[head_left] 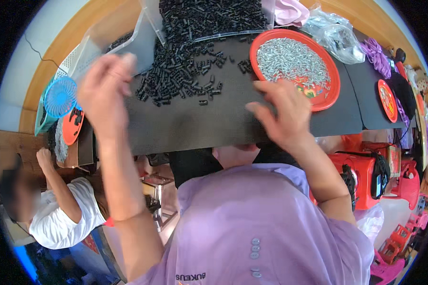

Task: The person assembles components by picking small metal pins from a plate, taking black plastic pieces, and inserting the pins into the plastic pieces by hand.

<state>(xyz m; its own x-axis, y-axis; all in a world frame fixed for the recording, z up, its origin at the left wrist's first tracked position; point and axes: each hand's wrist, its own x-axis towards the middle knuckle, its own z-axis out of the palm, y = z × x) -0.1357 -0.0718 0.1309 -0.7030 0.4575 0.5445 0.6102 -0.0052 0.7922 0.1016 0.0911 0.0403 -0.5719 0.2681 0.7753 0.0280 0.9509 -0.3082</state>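
My left hand [104, 90] is raised in front of a clear plastic bin [145, 45] at the left. Its fingers look curled but are smeared by motion, so whether they hold anything does not show. Over the front rim of a red plate [335, 78], my right hand [287, 111] is open, thumb apart from the fingers, with nothing visible between them. Many small silvery metal pieces [290, 57] lie on that plate. Between my hands, short black tubular parts [176, 71] are spread over the dark tabletop [185, 123].
A larger heap of black parts [214, 16] fills a clear container at the back. Clear plastic bags [335, 35] lie at the back right. A blue basket [60, 97] and an orange-red plate [72, 127] stand at the left, near another person in a white shirt [66, 218].
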